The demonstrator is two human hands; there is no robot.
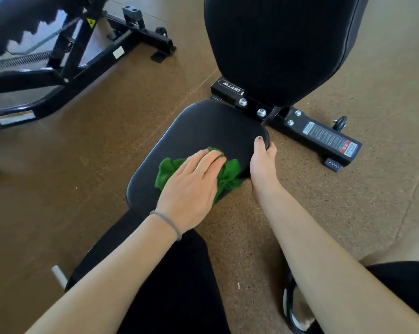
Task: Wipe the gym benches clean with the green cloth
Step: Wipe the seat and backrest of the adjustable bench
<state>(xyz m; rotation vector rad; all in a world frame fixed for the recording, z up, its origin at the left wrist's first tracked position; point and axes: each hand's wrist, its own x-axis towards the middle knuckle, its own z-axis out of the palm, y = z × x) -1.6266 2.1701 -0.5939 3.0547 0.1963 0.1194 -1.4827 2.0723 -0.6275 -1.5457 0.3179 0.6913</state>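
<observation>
On the seat pad, centre of view: left hand lies flat, palm down, fingers straight and together, pressing the green cloth onto the pad.
Cloth: one, bunched; its middle is covered by the hand, with folds showing at the left of the hand and at the right by the fingertips, near the pad's right edge.
Right hand: right hand curls round the seat pad's right rim, thumb on top, fingers tucked under and out of sight.
Benches: two. Near bench has the seat pad and one raised back pad; second bench stands upper left, well apart.
Bolts: four bright bolt heads on the near bench's bracket and base bar.
Wheels: one small wheel at the base bar's far end, one on the second bench's foot.
Wrist: one grey band on the left wrist.
Cut off: back pad's top and right side leave the frame; second bench shows only part of its frame, toothed rail and spring.
Hard to read: label text on the base bar is too small; the seat pad's near end is hidden behind the left arm and dark trouser leg.
Open room: brown speckled floor lies bare between the two benches and to the right of the seat pad.
</observation>
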